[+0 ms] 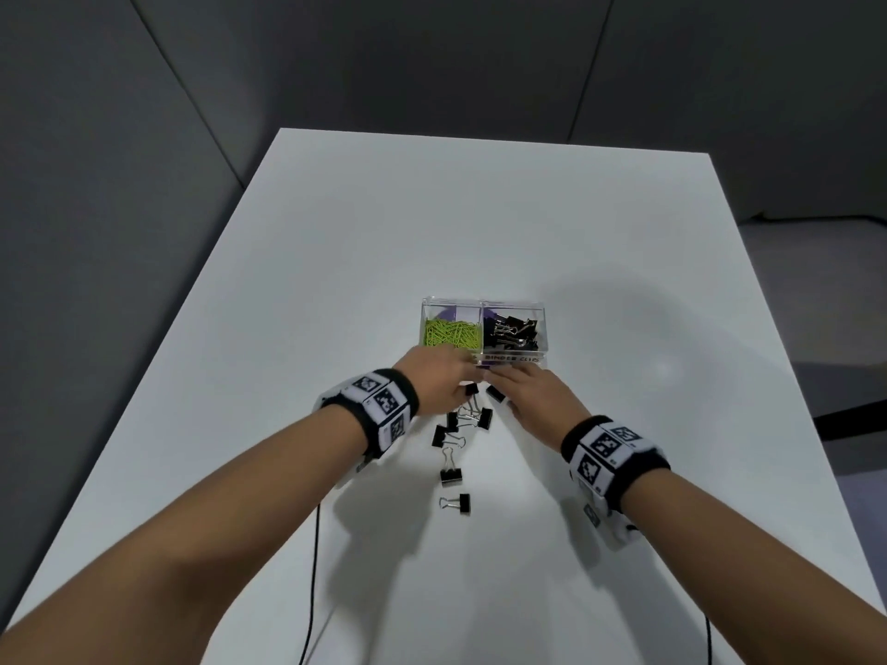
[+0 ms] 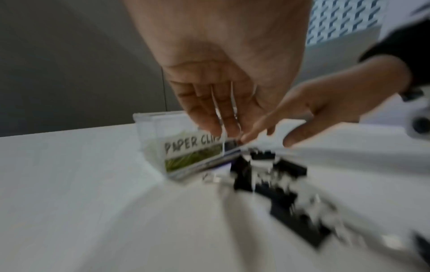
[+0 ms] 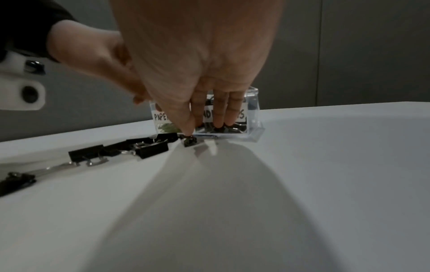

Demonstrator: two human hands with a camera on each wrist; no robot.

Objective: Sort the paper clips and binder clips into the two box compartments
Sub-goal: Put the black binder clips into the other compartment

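Near the middle of the tabletop (image 1: pixel 600 242), loose black binder clips (image 1: pixel 468 417) lie just before the clear box (image 1: pixel 482 309). The right hand (image 1: pixel 533 393), fingers straight, presses one small clip; the left hand (image 1: pixel 439 376) hangs relaxed, holding nothing. Each clip is best pinched by its body and dropped into the right-hand compartment labelled for binder clips.

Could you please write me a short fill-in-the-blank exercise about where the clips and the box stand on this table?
1. The green paper clips lie in the ____ compartment of the clear box.
2. The loose binder clips on the table are ____ in colour.
3. The label on the right compartment reads "____ clips".
4. Both hands, left hand and right hand, are on the ____ side of the box.

Missing words: left; black; binder; near
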